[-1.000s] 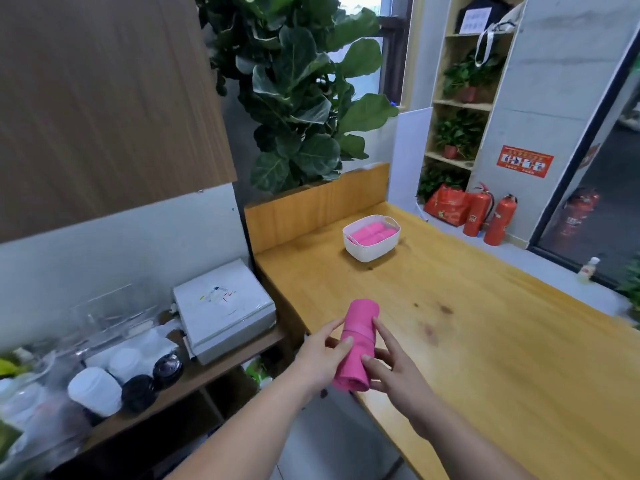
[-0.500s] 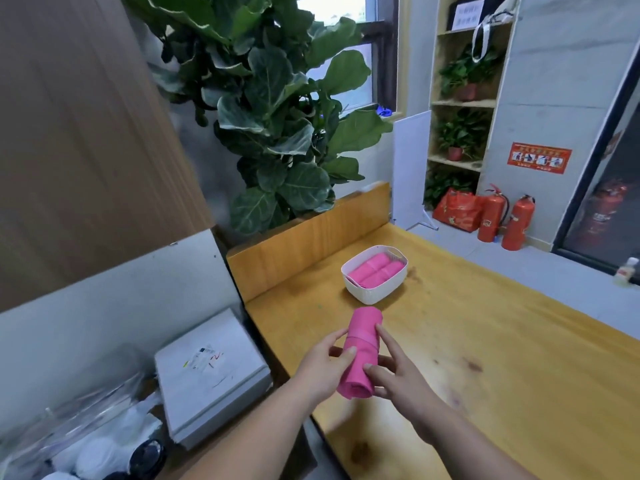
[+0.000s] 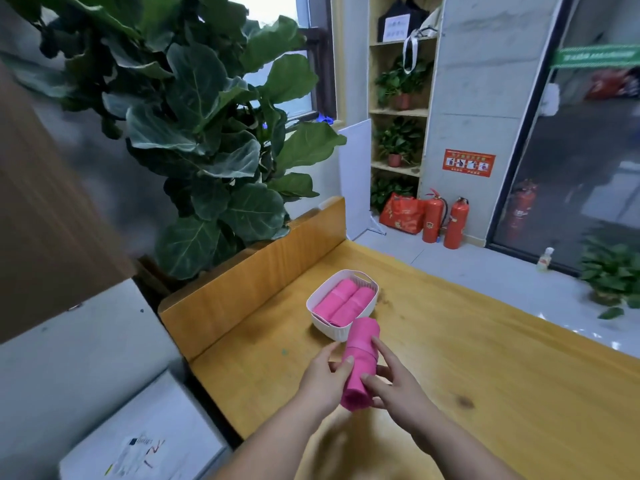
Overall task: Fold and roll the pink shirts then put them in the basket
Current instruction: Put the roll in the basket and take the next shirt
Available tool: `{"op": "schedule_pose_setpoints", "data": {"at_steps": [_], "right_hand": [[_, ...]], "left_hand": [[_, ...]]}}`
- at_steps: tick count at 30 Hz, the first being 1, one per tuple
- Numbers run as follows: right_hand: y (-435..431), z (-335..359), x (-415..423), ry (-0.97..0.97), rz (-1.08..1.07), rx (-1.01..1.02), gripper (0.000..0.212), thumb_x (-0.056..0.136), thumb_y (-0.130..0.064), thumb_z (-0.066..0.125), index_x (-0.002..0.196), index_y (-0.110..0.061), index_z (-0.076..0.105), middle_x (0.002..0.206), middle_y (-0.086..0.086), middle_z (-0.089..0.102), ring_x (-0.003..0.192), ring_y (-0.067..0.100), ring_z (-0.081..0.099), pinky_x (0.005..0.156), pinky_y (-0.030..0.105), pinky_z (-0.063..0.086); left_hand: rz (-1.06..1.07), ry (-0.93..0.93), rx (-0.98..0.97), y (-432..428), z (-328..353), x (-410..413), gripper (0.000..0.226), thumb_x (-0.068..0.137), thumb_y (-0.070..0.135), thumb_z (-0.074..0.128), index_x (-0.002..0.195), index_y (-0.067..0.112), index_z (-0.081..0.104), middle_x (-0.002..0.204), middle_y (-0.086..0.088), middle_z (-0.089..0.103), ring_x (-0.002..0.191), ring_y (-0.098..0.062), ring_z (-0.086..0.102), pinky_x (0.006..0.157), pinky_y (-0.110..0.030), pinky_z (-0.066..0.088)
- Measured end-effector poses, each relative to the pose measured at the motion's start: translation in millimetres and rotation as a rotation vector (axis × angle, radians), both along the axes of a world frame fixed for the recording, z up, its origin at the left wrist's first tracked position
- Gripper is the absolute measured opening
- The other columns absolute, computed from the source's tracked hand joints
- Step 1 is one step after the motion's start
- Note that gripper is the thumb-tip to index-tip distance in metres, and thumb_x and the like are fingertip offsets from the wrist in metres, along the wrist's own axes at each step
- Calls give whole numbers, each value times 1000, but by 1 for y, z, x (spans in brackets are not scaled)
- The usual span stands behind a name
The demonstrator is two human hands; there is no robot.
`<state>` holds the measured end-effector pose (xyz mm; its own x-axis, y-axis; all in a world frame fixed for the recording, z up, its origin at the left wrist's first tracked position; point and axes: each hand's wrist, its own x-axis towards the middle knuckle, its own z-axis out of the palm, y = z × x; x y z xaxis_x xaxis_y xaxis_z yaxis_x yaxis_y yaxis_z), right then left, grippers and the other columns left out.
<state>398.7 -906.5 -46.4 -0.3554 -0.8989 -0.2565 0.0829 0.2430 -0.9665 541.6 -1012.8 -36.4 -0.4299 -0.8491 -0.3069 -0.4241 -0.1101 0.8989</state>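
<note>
A rolled pink shirt (image 3: 360,358) is held above the wooden table, just in front of the white basket (image 3: 332,329). My left hand (image 3: 325,379) grips the roll from its left side, thumb on top. My right hand (image 3: 394,382) grips it from the right, with thumb and fingers wrapped round it. Two rolled pink shirts (image 3: 341,301) lie side by side inside the basket. The far end of the held roll overlaps the basket's near rim in the view.
The wooden table (image 3: 485,358) has a raised wooden back panel (image 3: 256,282) on its left. A large leafy plant (image 3: 207,140) stands behind the panel. A white box (image 3: 145,441) sits on a lower shelf at the left. Fire extinguishers (image 3: 446,220) stand on the floor beyond.
Both hands have carried the pink roll forward toward the basket, which now lies right behind the roll. The view has moved closer to the table's far end.
</note>
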Motion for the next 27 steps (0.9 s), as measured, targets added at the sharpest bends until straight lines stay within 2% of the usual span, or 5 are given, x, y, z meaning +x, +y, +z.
{"op": "schedule_pose_setpoints", "data": {"at_steps": [8,12,17,21,27], "right_hand": [[-97,18,-5,142,-80,77,79,89,-40,71,156,-56,32,123,-9,73,86,24,73,89,49,61],[-143,20,-9,151,-128,134,78,90,-37,70,155,-55,30,125,-1,70,79,20,72,84,42,61],[-185,-5,-18,223,-167,177,93,74,-64,67,158,-55,29,135,-1,67,99,13,71,94,44,60],[-209,-8,-23,244,-194,221,98,70,-62,62,161,-48,29,130,-2,68,92,10,70,93,38,59],[-233,-18,-38,363,-226,290,87,78,-59,58,158,-55,25,140,-1,66,115,16,69,100,45,56]], "left_hand": [[-168,-12,-45,-119,6,-20,53,98,46,68,148,34,53,111,7,70,99,-11,69,82,-25,56],[-214,-18,-38,-166,-1,-31,55,99,44,67,150,33,52,115,9,67,104,-10,67,93,-29,56],[-307,-75,-41,-216,-13,-46,58,95,41,68,151,34,51,123,6,66,110,-14,66,102,-35,54],[-379,-80,-49,-245,-22,-59,64,91,43,66,151,31,50,133,7,65,116,-12,65,106,-35,52],[-522,-74,-88,-275,-40,-78,66,85,55,63,148,51,45,140,17,63,120,-6,64,105,-38,54]]}}
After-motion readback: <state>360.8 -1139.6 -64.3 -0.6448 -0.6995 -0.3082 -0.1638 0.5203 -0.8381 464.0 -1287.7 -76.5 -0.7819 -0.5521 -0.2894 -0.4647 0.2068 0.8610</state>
